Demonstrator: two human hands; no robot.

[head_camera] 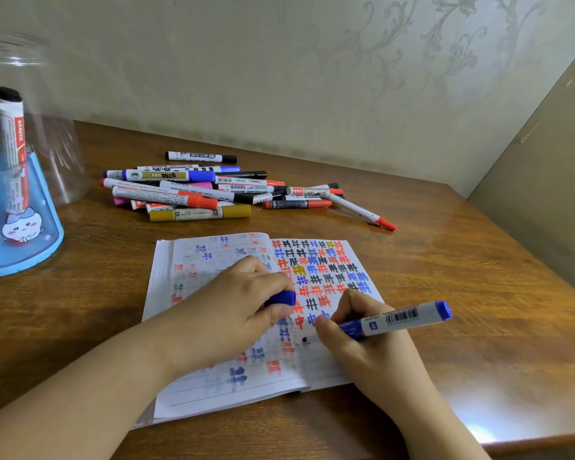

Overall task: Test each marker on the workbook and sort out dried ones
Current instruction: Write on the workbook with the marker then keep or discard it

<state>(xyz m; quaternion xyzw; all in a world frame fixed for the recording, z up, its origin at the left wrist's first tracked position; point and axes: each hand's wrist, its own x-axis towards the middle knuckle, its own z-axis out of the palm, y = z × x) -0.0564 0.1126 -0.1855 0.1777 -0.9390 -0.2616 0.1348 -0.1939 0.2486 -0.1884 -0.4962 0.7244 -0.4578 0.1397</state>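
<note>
Right hand: the right hand grips a blue marker like a pen, tip down on the workbook, barrel slanting up to the right.
Left hand: the left hand rests on the open page, fingers curled round the blue cap.
Workbook: lies open on the wooden table, right page filled with red, blue and black marks.
Other markers: a loose pile beyond the workbook; a few stand in the blue holder at far left.
Hard to see: the tip's mark is tiny; the holder is cut off by the frame edge.
</note>
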